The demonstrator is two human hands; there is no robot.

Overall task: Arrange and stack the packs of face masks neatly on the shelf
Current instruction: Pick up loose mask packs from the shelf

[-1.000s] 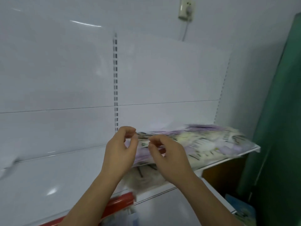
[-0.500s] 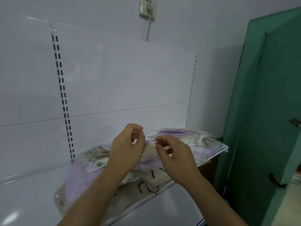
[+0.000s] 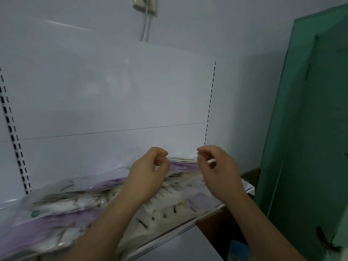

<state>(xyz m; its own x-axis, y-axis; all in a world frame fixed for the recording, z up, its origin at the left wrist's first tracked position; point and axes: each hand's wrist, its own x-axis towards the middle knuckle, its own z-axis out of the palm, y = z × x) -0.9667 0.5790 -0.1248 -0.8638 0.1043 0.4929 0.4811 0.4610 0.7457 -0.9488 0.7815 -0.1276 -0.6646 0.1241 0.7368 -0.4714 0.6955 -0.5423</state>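
Left hand (image 3: 150, 170) raised over the pile, fingers curled, thumb and fingertips pinching the near edge of the top pack of face masks (image 3: 183, 163). Right hand (image 3: 216, 166) beside it, same curled pinch on that pack's right end. The pack is clear plastic with purple inside, blurred. It rests on the heap of mask packs (image 3: 79, 210) spread along the white shelf (image 3: 169, 233). White back panel (image 3: 113, 91) behind; green door (image 3: 310, 129) to the right; wall socket (image 3: 145, 4) above
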